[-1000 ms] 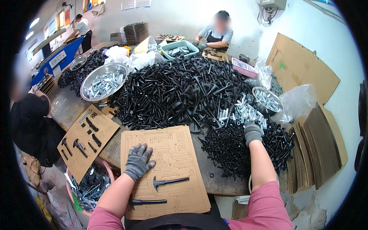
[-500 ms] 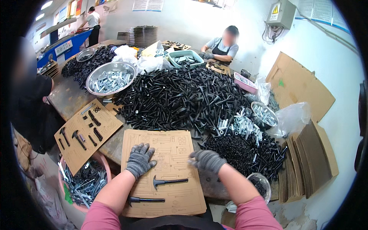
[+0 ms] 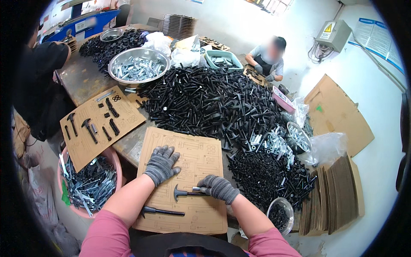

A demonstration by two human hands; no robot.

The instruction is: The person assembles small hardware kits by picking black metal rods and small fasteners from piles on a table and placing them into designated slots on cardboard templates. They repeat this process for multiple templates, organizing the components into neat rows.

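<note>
Both of my hands wear grey knit gloves. My left hand (image 3: 161, 165) lies flat with fingers spread on a printed cardboard sheet (image 3: 171, 147) in front of me. Between the fingers of my right hand (image 3: 219, 187) a short silver metal tube (image 3: 195, 189) pokes out, low over the sheet. Right below it lies a black bolt with a curved, hammer-like head (image 3: 182, 193), its shank end hidden by the right hand. Nearer to me, a second black hammer-headed bolt (image 3: 165, 211) rests on the sheet, apart from both hands.
Beyond the sheet rises a large heap of black bolts (image 3: 205, 103). Silver tubes (image 3: 274, 143) and small black screws (image 3: 265, 177) lie right. A laid-out parts sheet (image 3: 92, 147) overhangs a pink tub of wrenches (image 3: 117, 158). Cardboard sheets (image 3: 338, 192) stand right. Two people sit nearby.
My right hand has moved left and down to the upper hammer-headed bolt, and a silver tube now shows in its fingers. My left hand stays flat on the sheet. The view has shifted.
</note>
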